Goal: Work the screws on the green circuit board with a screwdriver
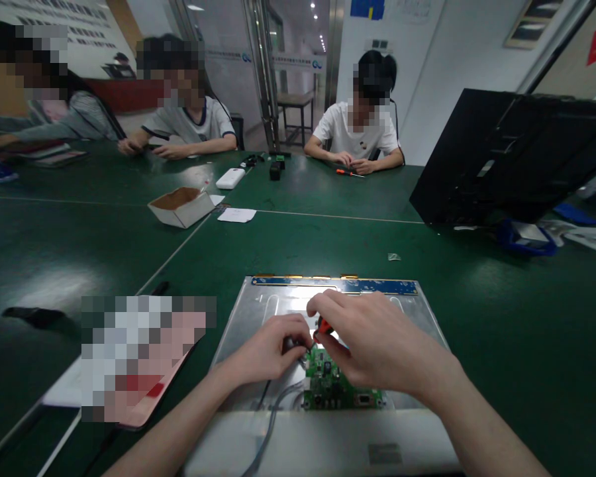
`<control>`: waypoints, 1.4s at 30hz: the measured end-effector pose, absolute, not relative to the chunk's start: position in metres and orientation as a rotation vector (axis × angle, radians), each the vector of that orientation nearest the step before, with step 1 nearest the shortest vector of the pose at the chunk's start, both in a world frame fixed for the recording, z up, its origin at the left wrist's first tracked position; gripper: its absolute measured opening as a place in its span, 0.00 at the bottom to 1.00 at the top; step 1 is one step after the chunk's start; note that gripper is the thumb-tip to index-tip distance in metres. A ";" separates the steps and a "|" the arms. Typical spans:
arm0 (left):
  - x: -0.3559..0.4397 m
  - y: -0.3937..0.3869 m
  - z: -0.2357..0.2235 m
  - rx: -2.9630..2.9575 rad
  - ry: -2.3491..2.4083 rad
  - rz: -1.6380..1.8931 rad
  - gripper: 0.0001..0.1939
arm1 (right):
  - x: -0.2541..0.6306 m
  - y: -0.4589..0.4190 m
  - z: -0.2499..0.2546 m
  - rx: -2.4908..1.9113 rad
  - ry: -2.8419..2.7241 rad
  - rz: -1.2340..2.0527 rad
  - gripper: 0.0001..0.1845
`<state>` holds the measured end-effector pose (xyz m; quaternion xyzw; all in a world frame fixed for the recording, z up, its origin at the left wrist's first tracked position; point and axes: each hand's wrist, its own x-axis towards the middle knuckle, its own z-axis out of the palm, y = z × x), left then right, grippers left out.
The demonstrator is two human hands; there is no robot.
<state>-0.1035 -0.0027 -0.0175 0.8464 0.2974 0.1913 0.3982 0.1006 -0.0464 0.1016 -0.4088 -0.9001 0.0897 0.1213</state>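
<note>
A metal display panel (238, 338) lies flat in front of me, with a blue circuit strip (328, 285) along its far edge. Mounted on it is a green circuit board (338, 391). My right hand (372, 331) is closed around a screwdriver (324, 326) with an orange-red and black handle, above the board's far part; its tip is hard to see. At the board's far left corner, my left hand (278, 344) has its fingers pinched together by a dark, partly hidden thing that I cannot make out. Grey cables (273, 417) run from the board's left side toward me.
Left of the panel lie a pink-edged, blurred-out object (179, 371) and a black item (34, 315). Farther off stand an open box (183, 211) and a white paper (237, 215). A large black panel (516, 152) leans at right. Several people sit across the green table (328, 242).
</note>
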 end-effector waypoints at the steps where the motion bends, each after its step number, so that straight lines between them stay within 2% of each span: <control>1: -0.104 -0.003 -0.018 2.149 0.750 0.483 0.07 | 0.100 -0.046 0.101 -1.205 -2.625 0.238 0.05; 7: -0.103 -0.003 -0.018 2.176 0.755 0.498 0.06 | 0.099 -0.046 0.099 -1.275 -2.624 0.146 0.03; 14: -0.103 -0.004 -0.017 2.172 0.762 0.525 0.07 | 0.101 -0.049 0.103 -1.168 -2.637 0.286 0.07; 22: -0.102 -0.003 -0.017 2.177 0.750 0.509 0.07 | 0.098 -0.048 0.098 -1.269 -2.627 0.115 0.05; 26: -0.102 -0.003 -0.016 2.166 0.753 0.507 0.08 | 0.099 -0.047 0.100 -1.227 -2.632 0.192 0.04; 31: -0.103 -0.004 -0.015 2.163 0.772 0.502 0.06 | 0.100 -0.049 0.104 -1.186 -2.645 0.309 0.08; 39: -0.104 -0.003 -0.018 2.149 0.756 0.467 0.08 | 0.099 -0.045 0.099 -1.282 -2.629 0.121 0.04; 42: -0.103 -0.004 -0.018 2.149 0.766 0.456 0.08 | 0.099 -0.046 0.098 -1.282 -2.634 0.145 0.04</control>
